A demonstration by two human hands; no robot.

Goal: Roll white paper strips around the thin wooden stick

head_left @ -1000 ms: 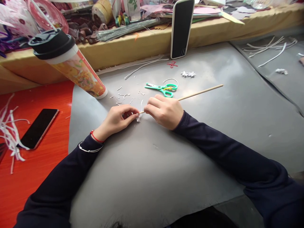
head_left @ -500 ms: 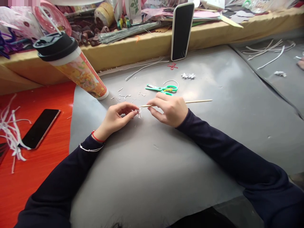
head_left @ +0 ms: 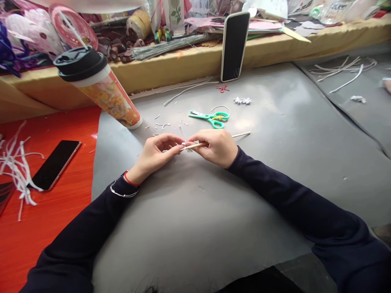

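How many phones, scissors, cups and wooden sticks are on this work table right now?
Phones: 2, upright phone, flat phone
Scissors: 1
Cup: 1
Wooden stick: 1, held by right hand, tip at left hand
Total: 5

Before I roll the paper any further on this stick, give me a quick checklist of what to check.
1. Right hand grips the wooden stick: ok, fingers closed around it.
2. Left hand pinches the small white paper piece at the stick's tip: ok, thumb and forefinger meet there.
3. Paper actually wound on the stick: cannot tell, it is too small and partly hidden by fingers.
4. Green scissors clear of the hands: ok, lying just beyond the right hand, not touching.
5. Tumbler clear of the left arm: ok, it stands apart to the left.
6. Paper scraps under the work: not ok, some lie close ahead of the left hand.
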